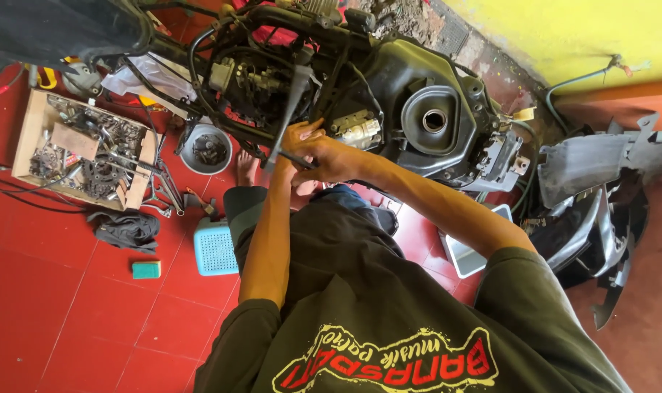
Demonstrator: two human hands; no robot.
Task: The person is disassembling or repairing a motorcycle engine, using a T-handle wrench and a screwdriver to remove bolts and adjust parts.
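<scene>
A stripped motorcycle (389,94) with a black frame, exposed wiring and a dark fuel tank with a round filler hole (433,120) stands in front of me. Both my arms reach to its middle. My left hand (300,135) curls its fingers on a part of the frame, beside a slanted grey metal bar (291,102). My right hand (334,159) is just behind it, closed on a thin dark tool (293,157) that points left towards the frame. What the tool's tip touches is hidden.
A cardboard box of metal parts (32,124), a metal bowl of bolts (208,149), loose wrenches (165,195), a dark rag (127,229), a green block (146,269) and a light-blue plastic basket (214,249) lie on the red tiles at left. Grey body panels (600,189) and a white tray (465,256) lie at right.
</scene>
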